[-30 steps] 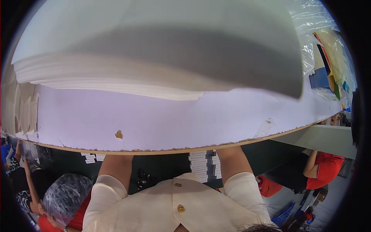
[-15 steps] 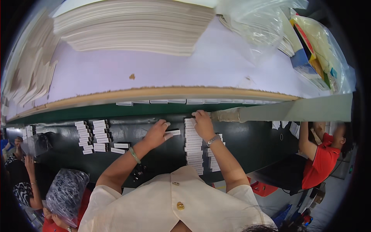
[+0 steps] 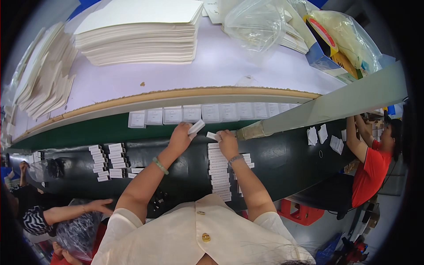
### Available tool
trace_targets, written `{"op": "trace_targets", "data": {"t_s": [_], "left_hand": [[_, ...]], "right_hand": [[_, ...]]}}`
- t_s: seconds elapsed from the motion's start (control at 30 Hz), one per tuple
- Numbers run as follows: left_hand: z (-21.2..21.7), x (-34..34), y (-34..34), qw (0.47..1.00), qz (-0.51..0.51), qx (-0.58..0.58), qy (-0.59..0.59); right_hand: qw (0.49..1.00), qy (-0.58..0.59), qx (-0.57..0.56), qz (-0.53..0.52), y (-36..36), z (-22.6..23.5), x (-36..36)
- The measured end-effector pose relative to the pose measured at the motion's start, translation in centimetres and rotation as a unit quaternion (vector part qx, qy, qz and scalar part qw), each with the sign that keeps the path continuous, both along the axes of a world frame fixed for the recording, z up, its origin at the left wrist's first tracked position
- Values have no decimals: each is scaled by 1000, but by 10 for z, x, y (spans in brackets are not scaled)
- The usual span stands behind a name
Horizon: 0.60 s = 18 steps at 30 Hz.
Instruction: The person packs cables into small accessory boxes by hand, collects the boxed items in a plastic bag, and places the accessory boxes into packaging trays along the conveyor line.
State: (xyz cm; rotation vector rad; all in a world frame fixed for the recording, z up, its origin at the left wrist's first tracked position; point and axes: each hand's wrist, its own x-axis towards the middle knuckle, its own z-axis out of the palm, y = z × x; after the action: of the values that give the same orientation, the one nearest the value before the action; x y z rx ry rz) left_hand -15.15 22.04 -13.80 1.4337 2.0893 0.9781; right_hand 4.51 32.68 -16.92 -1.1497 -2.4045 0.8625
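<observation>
My left hand [image 3: 179, 138], with a green bangle on its wrist, pinches a small white box [image 3: 197, 127] and holds it tilted over the table's far side. Just to its right, my right hand [image 3: 228, 143] wears a metal watch and grips another slim white box [image 3: 213, 136], also at a slant. The two boxes are close but apart. Below my right hand, a long column of white boxes [image 3: 219, 172] runs toward me on the dark green table. A second column [image 3: 247, 160] is partly hidden behind my right forearm.
More white boxes [image 3: 117, 160] stand in short columns at left. Larger white boxes [image 3: 211, 112] line up under a shelf [image 3: 176, 79] bearing paper stacks [image 3: 137, 44]. A grey post [image 3: 318, 104] slants at right. Co-workers sit both sides; one's arm [image 3: 84, 210] reaches over a bag of dark items.
My left hand has moved up and away with its box, nearer my right hand. A box now shows angled in my right fingers. The view has tilted, and a co-worker's arm has reached in at left.
</observation>
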Motion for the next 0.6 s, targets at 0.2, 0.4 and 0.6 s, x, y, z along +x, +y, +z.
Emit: {"op": "trace_targets", "data": {"t_s": [0.2, 0.4, 0.6], "left_hand": [[-14, 14, 76, 984, 18, -84, 156], [-68, -2, 83, 972, -22, 1, 234], [-68, -39, 85, 981, -25, 6, 192]], "right_hand": [[1000, 17, -15, 4, 5, -13, 7], [999, 21, 27, -26, 3, 19, -21], [987, -145, 45, -52, 33, 18, -39]]}}
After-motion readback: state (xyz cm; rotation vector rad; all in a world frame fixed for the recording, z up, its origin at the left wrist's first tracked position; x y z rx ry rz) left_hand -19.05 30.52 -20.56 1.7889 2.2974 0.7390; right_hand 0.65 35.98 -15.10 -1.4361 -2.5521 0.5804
